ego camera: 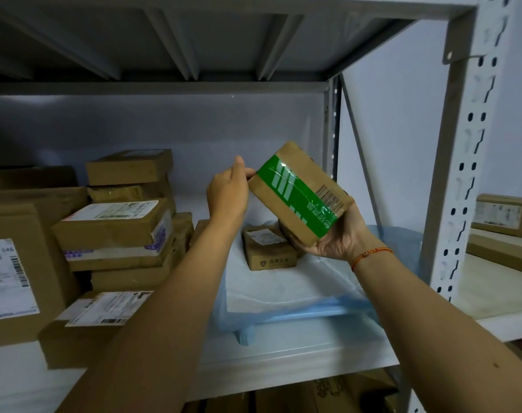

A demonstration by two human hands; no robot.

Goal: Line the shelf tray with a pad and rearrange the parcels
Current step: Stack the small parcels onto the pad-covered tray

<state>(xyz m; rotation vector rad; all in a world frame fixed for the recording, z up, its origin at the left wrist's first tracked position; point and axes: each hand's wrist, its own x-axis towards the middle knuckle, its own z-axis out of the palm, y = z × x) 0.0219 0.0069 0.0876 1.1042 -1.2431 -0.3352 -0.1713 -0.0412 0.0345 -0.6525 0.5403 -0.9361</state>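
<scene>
A brown cardboard parcel with green tape (298,192) is held tilted in the air above the shelf. My right hand (340,236) cups its lower right end from below. My left hand (228,192) pinches its upper left corner. Below them a white pad with blue edges (283,287) lies on the shelf tray (283,356). On the pad sits a small brown parcel with a white label (268,248). Another parcel right behind it is mostly hidden by the held one.
Stacks of brown parcels (119,228) fill the left half of the shelf, with a large labelled box (12,275) at the far left. A grey perforated upright (462,174) bounds the right side. More boxes (504,216) lie on the neighbouring shelf.
</scene>
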